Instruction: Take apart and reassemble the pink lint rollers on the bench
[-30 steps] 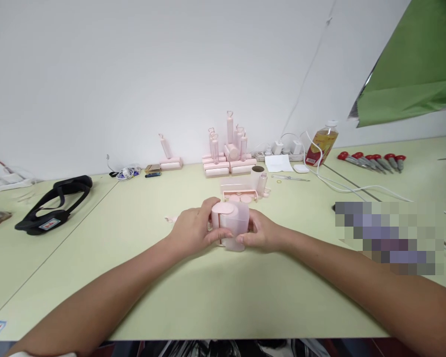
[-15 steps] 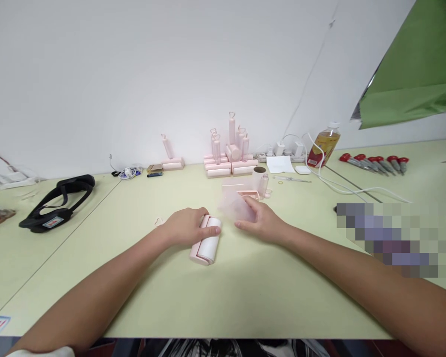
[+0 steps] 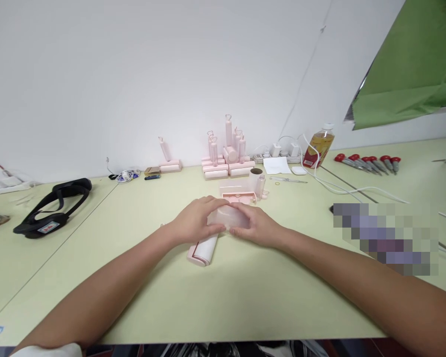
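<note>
Over the middle of the table, my left hand (image 3: 195,220) and my right hand (image 3: 260,225) are closed on opposite ends of a translucent pale pink plastic cover (image 3: 228,216). Just under my left hand a pink lint roller (image 3: 204,252) with a white paper roll lies on the table; my fingers and the cover hide its far end. Behind the cover is an open pink roller case (image 3: 241,197). A paper roll with a brown core (image 3: 256,179) stands beside a pink handle (image 3: 260,187).
Assembled pink lint rollers (image 3: 228,168) are stacked at the wall, with another (image 3: 170,166) to their left. Right of them are a drink bottle (image 3: 318,146), white cables (image 3: 338,188) and several red-capped tools (image 3: 367,162). A black headset strap (image 3: 54,208) lies left.
My left hand has let go of the lint roller and taken hold of the cover. My right hand has brought the cover slightly left and lower, turning it level.
</note>
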`<move>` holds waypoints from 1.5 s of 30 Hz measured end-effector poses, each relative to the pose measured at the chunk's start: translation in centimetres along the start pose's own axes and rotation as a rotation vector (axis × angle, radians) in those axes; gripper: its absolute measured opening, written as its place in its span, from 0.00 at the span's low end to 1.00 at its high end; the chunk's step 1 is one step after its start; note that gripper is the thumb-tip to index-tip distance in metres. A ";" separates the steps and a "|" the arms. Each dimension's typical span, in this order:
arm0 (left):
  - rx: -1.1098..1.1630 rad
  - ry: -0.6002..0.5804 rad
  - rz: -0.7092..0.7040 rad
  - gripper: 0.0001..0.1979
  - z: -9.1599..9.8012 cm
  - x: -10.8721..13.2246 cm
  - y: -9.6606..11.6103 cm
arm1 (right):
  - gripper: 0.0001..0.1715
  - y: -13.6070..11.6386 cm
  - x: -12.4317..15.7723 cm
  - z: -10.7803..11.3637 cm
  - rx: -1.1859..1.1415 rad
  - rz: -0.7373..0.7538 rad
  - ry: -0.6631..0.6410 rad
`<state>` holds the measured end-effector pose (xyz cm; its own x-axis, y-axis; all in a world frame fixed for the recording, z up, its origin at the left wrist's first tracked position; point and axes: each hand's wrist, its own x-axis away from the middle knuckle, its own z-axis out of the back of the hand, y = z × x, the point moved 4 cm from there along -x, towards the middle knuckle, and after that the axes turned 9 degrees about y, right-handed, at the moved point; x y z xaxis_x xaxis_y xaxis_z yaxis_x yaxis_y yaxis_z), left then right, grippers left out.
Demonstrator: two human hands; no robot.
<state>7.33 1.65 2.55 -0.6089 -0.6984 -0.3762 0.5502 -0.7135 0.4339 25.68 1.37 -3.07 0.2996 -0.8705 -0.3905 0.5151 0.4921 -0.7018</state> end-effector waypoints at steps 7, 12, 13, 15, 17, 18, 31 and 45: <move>0.327 0.026 0.364 0.25 2.8 -1.2 -7.1 | 0.34 0.8 0.0 -0.2 -0.087 -0.171 0.000; 0.258 0.126 0.482 0.26 2.9 -2.0 -13.0 | 0.27 1.1 0.0 -0.6 0.041 -0.162 -0.076; 0.236 0.130 0.479 0.26 2.6 -2.2 -13.7 | 0.27 1.1 0.0 -0.6 0.045 -0.155 -0.080; 0.186 0.127 0.475 0.27 1.9 -2.5 -14.8 | 0.26 1.1 0.0 -0.6 0.051 -0.147 -0.086; 0.127 0.110 0.473 0.28 1.5 -2.8 -15.4 | 0.25 1.1 0.0 -0.6 0.054 -0.143 -0.091; 0.099 0.094 0.468 0.28 1.3 -2.9 -15.5 | 0.24 1.1 0.0 -0.6 0.053 -0.142 -0.091; -0.170 0.069 0.260 0.16 2.8 -0.7 -7.8 | 0.20 0.6 -0.1 -0.6 0.040 -0.086 -0.096; -0.020 -0.156 0.300 0.12 -0.8 2.8 -1.0 | 0.44 -0.4 0.6 -1.8 -0.530 -0.387 -0.128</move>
<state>5.55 0.38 0.44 -0.4974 -0.8613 -0.1032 0.7285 -0.4793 0.4895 24.25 0.60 -4.08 0.2828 -0.9592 -0.0007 0.1502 0.0450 -0.9876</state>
